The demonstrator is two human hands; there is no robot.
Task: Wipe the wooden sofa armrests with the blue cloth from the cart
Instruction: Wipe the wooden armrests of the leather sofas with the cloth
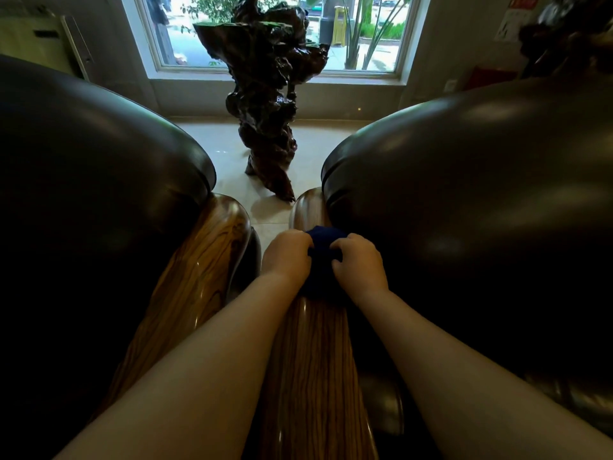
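Observation:
A dark blue cloth (321, 258) lies bunched on top of the right wooden armrest (311, 360), toward its far end. My left hand (288, 254) grips the cloth's left side and my right hand (360, 262) grips its right side, both pressing it onto the wood. A second wooden armrest (202, 260) runs parallel on the left, across a narrow gap. Part of the cloth is hidden under my fingers.
Dark leather sofa backs bulge at left (99, 180) and right (481, 194). A dark carved root sculpture (268, 104) stands on the pale tiled floor (311, 144) beyond the armrests, before a window (275, 34).

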